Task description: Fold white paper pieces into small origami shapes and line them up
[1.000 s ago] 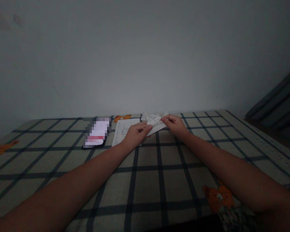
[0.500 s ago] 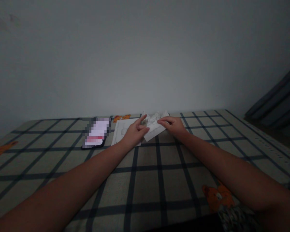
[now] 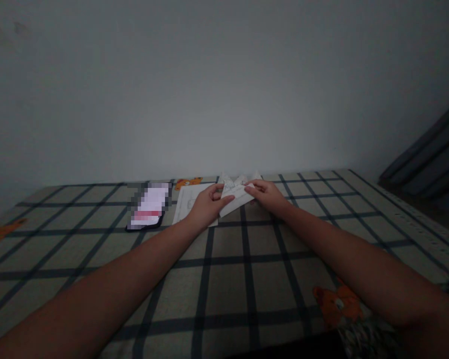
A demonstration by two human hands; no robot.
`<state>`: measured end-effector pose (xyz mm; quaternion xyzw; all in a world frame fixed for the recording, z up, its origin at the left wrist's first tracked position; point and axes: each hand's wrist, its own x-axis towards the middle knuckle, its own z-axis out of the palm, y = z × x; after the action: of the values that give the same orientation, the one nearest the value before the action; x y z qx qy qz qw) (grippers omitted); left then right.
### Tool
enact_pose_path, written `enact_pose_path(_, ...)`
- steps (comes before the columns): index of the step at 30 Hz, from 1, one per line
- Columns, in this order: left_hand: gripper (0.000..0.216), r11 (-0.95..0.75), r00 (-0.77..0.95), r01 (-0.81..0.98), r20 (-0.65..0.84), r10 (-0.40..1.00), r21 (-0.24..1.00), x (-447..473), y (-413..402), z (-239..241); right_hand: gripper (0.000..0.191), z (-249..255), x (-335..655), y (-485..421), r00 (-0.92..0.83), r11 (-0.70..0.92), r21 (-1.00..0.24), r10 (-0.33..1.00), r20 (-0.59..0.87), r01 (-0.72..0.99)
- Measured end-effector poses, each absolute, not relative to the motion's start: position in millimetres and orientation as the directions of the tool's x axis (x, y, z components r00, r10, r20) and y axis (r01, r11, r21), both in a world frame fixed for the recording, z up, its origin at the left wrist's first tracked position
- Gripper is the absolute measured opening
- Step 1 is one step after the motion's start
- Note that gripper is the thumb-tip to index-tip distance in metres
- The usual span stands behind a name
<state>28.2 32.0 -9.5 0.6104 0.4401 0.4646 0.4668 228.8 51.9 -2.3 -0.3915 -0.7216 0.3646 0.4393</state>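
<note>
Between my two hands is a folded, creased piece of white paper [image 3: 236,201] with peaks standing up along its far side. My left hand [image 3: 207,203] grips its left edge, thumb on top and fingers behind. At the right edge, my right hand [image 3: 268,196] pinches the paper between thumb and fingers. A flat white sheet with faint printed lines [image 3: 185,202] lies just left of my left hand and partly under it.
A phone [image 3: 149,207] with its screen lit and blurred lies to the left of the sheet. Everything rests on a checked cloth [image 3: 224,289] with orange bear prints. A pale wall [image 3: 224,89] rises behind, and dark striped fabric [image 3: 430,144] hangs at the right.
The fingers of my left hand have closed onto the paper's left edge, where the index finger was stretched out before. The paper's near flap has tilted up slightly.
</note>
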Motion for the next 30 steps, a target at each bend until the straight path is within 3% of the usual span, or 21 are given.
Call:
enact_pose_path(9,0.038,-0.146,0.395,0.039,0.119,0.911,0.989,26.4,33.4,-13.4,0.038,-2.0,229.4,50.6,-0.26,0.439,-0.829,0.894,0.365,0.347)
enact_pose_path(13,0.035,-0.184,0.35,0.121,0.132,0.928,0.975,27.3,30.9,-10.6,0.035,0.7,226.0,45.7,-0.314,0.443,-0.838,0.884,0.348,0.319)
enact_pose_path(16,0.034,-0.19,0.323,0.076,0.156,0.934,0.979,28.4,29.3,-7.6,0.034,0.8,223.7,44.2,-0.313,0.419,-0.87,0.889,0.335,0.26)
enact_pose_path(24,0.079,-0.15,0.3,-0.123,0.18,0.937,0.981,28.5,29.3,-7.5,0.034,-1.2,226.3,49.5,-0.236,0.33,-0.927,0.929,0.285,0.178)
enact_pose_path(30,0.072,-0.14,0.32,-0.203,0.201,0.926,0.969,29.8,31.8,-10.3,0.033,-6.3,224.7,58.1,-0.148,0.26,-0.964,0.957,0.25,0.052)
